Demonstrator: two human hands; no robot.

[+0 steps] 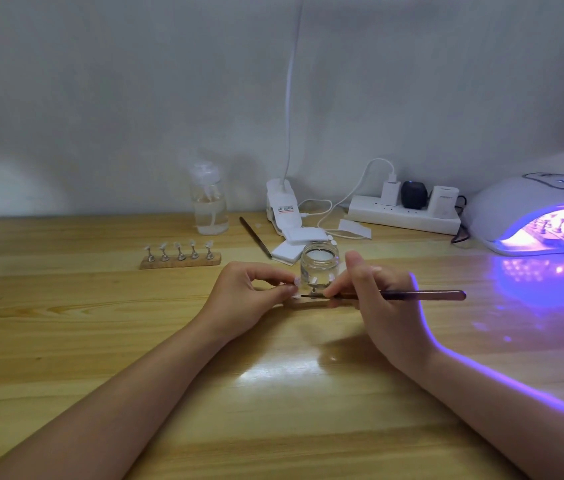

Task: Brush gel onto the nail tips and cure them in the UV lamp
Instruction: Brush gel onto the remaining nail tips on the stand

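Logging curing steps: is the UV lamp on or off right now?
On. The UV lamp glows violet inside, lighting a rack of nail tips within and the table in front.

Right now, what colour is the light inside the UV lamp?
Violet-blue, glowing from the UV lamp opening onto the table; the head view shows it.

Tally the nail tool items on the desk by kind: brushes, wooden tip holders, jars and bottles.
Brushes: 2 (one in right hand at, one lying at)
Wooden tip holders: 3 ( in the lamp)
Jars: 1
Bottles: 1
Total: 7
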